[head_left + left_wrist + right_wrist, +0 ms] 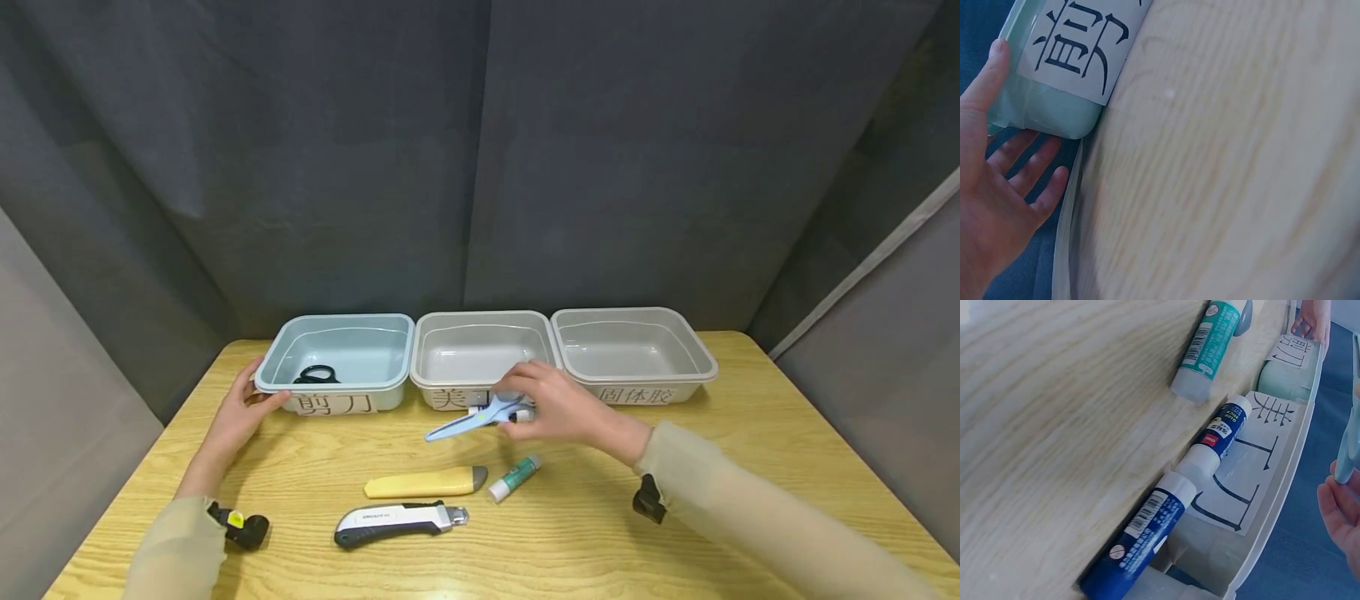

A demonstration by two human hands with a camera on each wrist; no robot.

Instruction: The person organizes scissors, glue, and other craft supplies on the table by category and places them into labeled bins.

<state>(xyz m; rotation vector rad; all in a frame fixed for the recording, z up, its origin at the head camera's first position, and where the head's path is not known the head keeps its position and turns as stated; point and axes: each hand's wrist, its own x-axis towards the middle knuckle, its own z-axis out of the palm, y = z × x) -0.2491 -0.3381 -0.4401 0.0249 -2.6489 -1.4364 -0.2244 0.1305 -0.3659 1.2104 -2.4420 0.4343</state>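
Note:
At the left, my left hand [234,417] holds the front left corner of a light blue bin [392,398], thumb on its rim. A black looped handle [306,379] shows inside that bin. My right hand [562,407] pinches light blue scissors [459,427] by the handle, in front of the middle grey bin [453,385]; the blades point left. Below the hand in the right wrist view, a blue glue stick [1138,540] and a dark blue glue stick [1225,431] lie along that bin's front. Scissors and fingers partly hide them in the head view.
Another grey bin [707,377] stands at the right end of the row. Nearer on the wooden table [600,533] lie a green glue stick [516,478], a yellow utility knife [423,483] and a white and black utility knife [390,523]. Dark curtains [360,167] hang behind.

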